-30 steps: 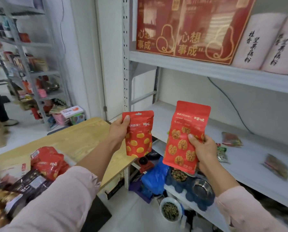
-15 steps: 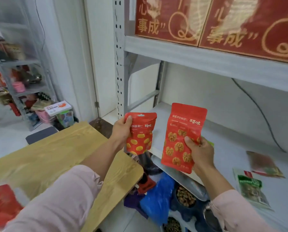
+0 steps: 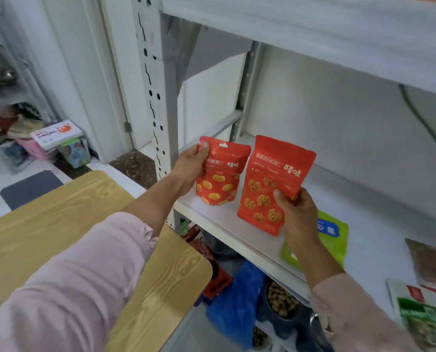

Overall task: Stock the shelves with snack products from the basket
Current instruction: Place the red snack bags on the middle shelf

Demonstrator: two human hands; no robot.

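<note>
Head view, two items: small red pouch, upper left edge gripped in my left hand; tall red pouch, lower right edge pinched in my right hand; both upright over the near left end of the shelf. Judged light, soft-sided, slick film, contents probably brittle; hold by the flat seams, not the belly.

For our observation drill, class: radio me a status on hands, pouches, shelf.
Left hand grips small red pouch. Right hand grips larger red pouch. Both upright over shelf, left end. Green packet flat beside right hand.
</note>
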